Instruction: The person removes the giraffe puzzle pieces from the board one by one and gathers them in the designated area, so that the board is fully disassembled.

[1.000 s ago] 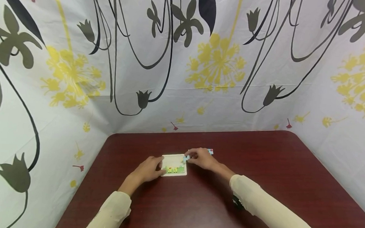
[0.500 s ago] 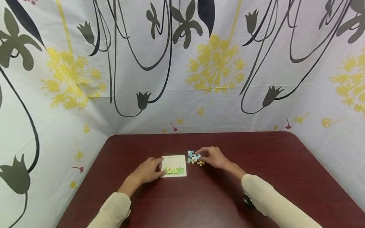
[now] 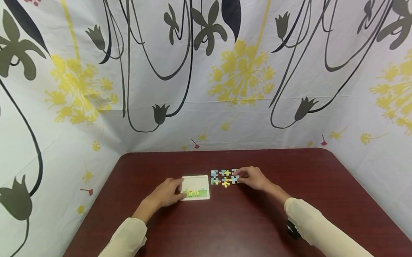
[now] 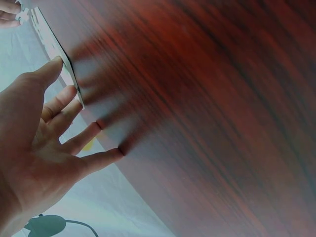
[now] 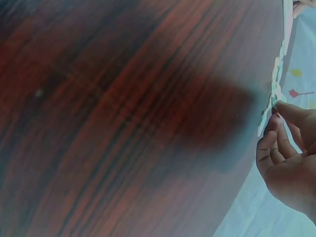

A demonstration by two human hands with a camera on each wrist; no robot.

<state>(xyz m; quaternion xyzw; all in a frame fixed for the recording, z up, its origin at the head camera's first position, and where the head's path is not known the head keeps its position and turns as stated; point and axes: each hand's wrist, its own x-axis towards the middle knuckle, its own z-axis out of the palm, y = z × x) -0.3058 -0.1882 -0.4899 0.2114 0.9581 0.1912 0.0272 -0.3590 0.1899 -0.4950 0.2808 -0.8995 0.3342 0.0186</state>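
Left hand (image 3: 165, 192) is steadying a pale puzzle frame (image 3: 195, 183) by its left side, fingers spreading apart, thumb and index touching the edge. Frame is lying flat on the dark red tabletop (image 3: 198, 231), with a green-and-yellow picture strip (image 3: 196, 193) filling its near end; the rest is showing bare. Just right of it, loose puzzle pieces (image 3: 225, 181) are lying in two rough rows. Right hand (image 3: 254, 177) is touching the right-most ones, fingers bending close together; can't tell if they're pinching one. Cream sleeves (image 3: 331, 237) are covering both forearms. Flower-print cloth (image 3: 142, 60) is hanging behind.
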